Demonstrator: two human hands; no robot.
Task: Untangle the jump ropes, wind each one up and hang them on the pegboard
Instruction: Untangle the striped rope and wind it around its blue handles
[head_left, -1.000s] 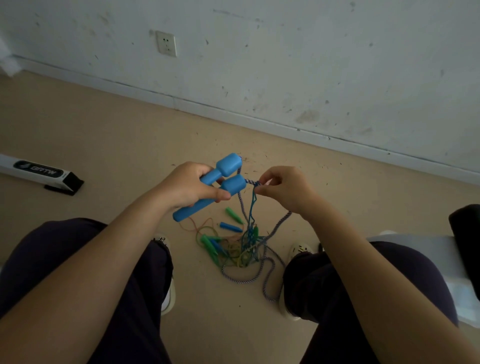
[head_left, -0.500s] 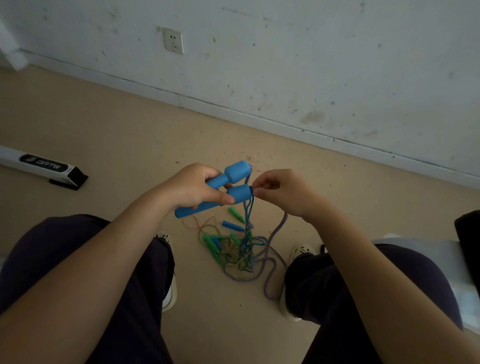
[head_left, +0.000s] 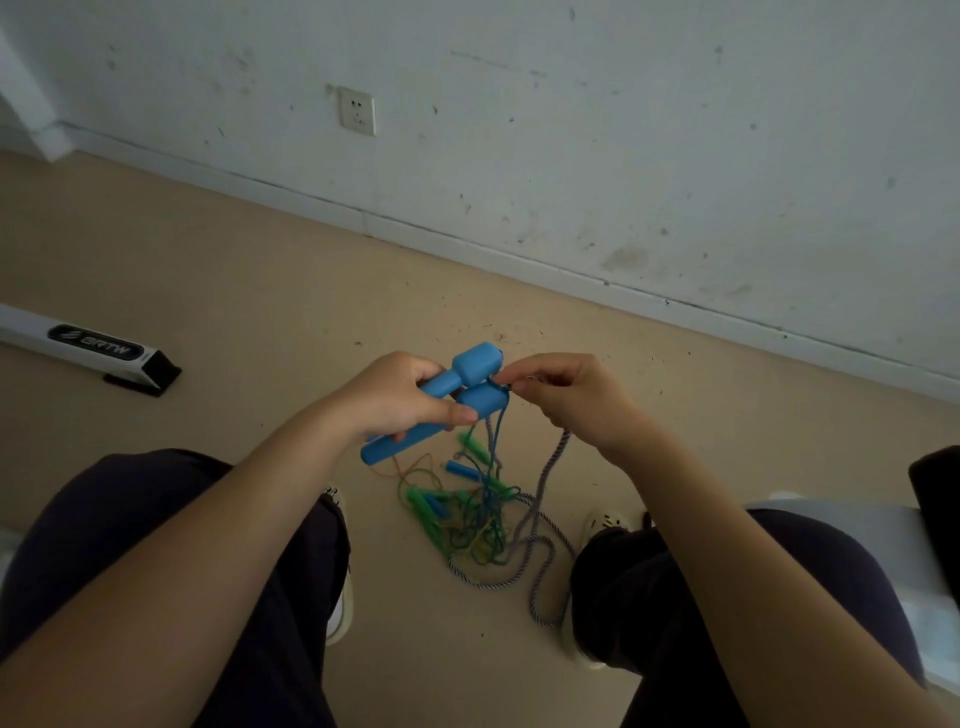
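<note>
Left hand (head_left: 395, 400) clamped round both blue handles (head_left: 447, 400), right hand (head_left: 566, 395) pinching braided cord (head_left: 550, 462) at their tips above floor tangle (head_left: 478, 519); hard pull likely to cinch knots tighter.

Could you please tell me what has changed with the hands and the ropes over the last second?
The right hand has moved in toward the pair of big blue plastic jump-rope handles, its fingers now pinching the cord right at the handle tops instead of slightly away from them. The left hand still grips both handles. The tangled pile of green, blue and striped ropes still lies on the beige floor.
</note>
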